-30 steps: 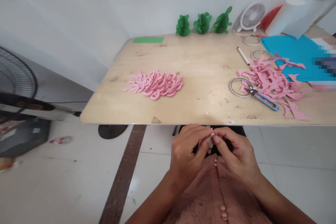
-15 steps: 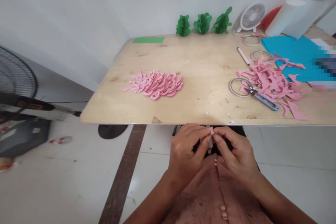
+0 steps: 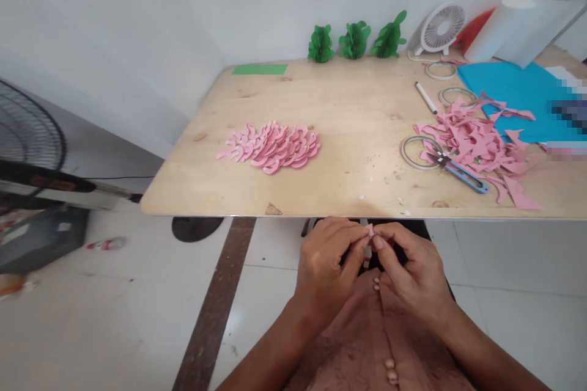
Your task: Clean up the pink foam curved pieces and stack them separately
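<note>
Just off the table's front edge, my left hand (image 3: 326,253) and my right hand (image 3: 410,256) meet fingertip to fingertip. Both pinch a small pink paper piece (image 3: 371,230), mostly covered by the fingers and thumbs. On the table ahead and to the left lies a heap of curved pink paper pieces (image 3: 279,148). Pink paper scraps (image 3: 477,140) are piled on the right. A pair of blue-handled thread snips (image 3: 463,174) rests beside them, its tip over a roll of tape (image 3: 403,156).
Green paper figures (image 3: 354,40) stand along the wall beside a small white fan (image 3: 443,29). A green paper strip (image 3: 260,69), a marker (image 3: 425,98), more tape rolls (image 3: 441,70) and blue sheets (image 3: 523,95) lie on the wooden table (image 3: 348,110). A floor fan (image 3: 30,128) is at left.
Almost nothing differs. The hands keep the same pinch on the small pink piece, with only a slight shift of the fingers and of the view.
</note>
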{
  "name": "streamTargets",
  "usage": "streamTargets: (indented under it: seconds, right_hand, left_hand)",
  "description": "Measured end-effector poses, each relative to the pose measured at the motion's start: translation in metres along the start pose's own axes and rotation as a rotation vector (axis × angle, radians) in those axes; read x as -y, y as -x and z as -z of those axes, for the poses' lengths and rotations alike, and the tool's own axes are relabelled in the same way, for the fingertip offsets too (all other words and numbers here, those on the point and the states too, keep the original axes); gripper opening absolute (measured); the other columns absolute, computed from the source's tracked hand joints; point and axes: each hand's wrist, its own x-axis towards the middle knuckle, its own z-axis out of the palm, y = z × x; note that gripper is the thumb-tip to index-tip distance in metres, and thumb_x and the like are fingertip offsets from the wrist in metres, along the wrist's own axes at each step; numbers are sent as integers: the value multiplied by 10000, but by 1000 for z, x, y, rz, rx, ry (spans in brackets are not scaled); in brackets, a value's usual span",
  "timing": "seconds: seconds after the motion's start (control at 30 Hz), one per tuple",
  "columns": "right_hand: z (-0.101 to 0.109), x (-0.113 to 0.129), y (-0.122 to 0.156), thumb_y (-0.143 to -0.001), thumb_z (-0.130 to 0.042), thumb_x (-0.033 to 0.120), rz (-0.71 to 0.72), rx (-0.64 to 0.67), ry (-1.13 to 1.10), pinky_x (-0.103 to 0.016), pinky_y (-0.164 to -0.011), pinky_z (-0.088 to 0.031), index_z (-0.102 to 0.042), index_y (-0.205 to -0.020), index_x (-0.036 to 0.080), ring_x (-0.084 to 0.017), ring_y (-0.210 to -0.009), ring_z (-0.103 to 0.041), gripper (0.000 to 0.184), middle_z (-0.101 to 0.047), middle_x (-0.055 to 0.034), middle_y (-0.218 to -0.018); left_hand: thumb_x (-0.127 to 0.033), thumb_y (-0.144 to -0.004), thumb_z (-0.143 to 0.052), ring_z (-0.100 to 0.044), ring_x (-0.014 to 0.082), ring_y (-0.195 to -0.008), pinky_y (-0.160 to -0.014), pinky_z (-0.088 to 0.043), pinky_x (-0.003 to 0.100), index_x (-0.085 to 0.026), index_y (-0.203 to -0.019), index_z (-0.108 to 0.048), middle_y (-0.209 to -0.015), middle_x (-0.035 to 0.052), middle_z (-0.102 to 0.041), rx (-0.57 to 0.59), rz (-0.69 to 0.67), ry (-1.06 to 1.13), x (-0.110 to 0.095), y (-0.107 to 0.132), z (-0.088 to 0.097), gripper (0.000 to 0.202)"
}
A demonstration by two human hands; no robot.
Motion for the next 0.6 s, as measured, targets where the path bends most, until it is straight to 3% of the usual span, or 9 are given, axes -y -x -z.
streamTargets:
  seconds: [0.6]
  right_hand:
    - [0,-1,3,-903,-485,192,43,-27,11,-242,-585,-479,-602,-866,207,-146,-646,-640,124,-682,-11,-756]
  left_hand:
    - [-95,-836,-569,-654,171,-781,-726,-549,324,-180,-884,-688,-827,54,-729,-51,8,6,-3,4,-3,153]
